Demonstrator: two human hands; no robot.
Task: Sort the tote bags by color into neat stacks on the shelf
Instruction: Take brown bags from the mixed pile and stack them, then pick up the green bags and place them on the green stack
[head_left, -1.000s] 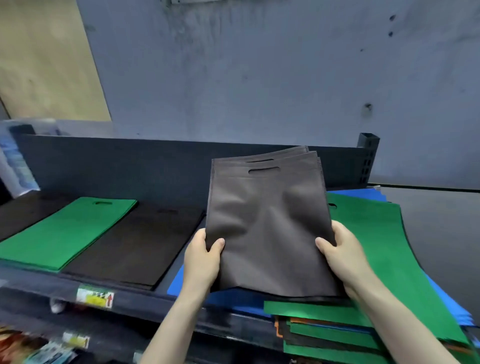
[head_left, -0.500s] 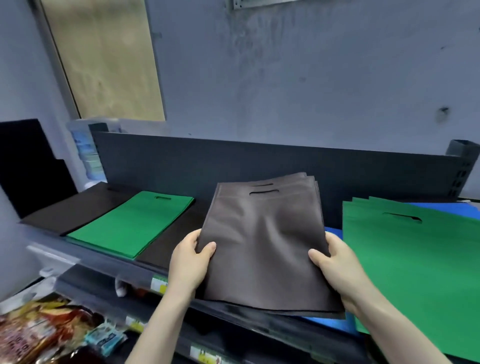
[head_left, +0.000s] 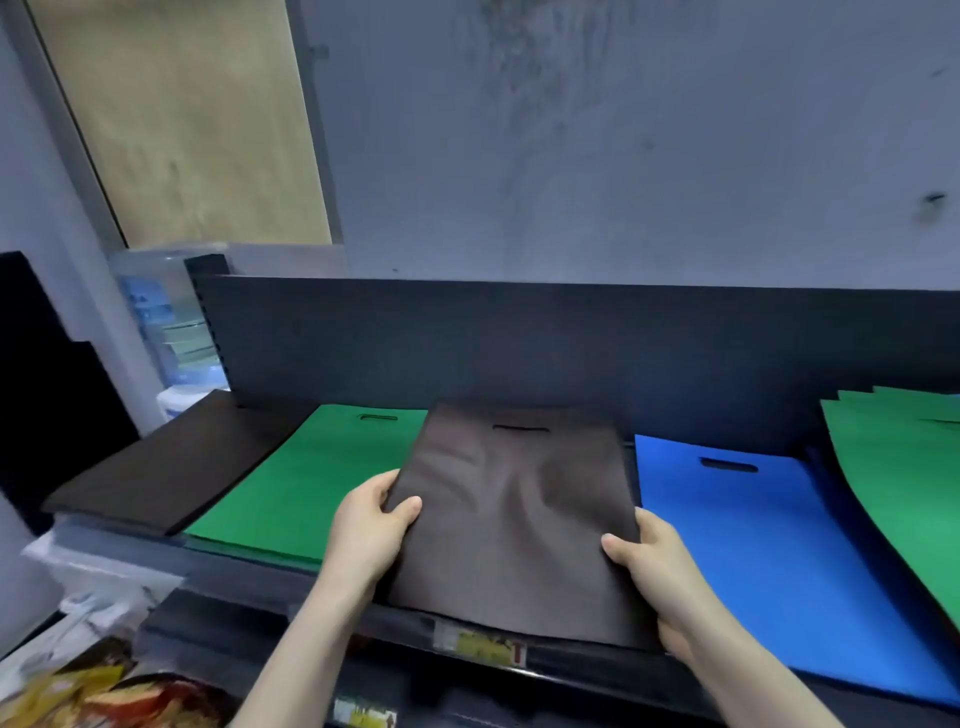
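Your left hand (head_left: 369, 530) and right hand (head_left: 654, 566) pinch the brown bags' (head_left: 514, 519) sides; releasing unevenly could skew them onto green bags (head_left: 311, 478) beside your left fingers (head_left: 375, 482).

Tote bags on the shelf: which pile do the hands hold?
The dark brown pile, between the left green stack and the blue bag; the left hand and right hand grip its side edges.

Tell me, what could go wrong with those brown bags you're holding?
The brown bags, gripped by the left hand and right hand, stick out past the shelf, so they might slide off when released. Their left side seems to overlap the green stack, so the colors could end up mixed or crooked.
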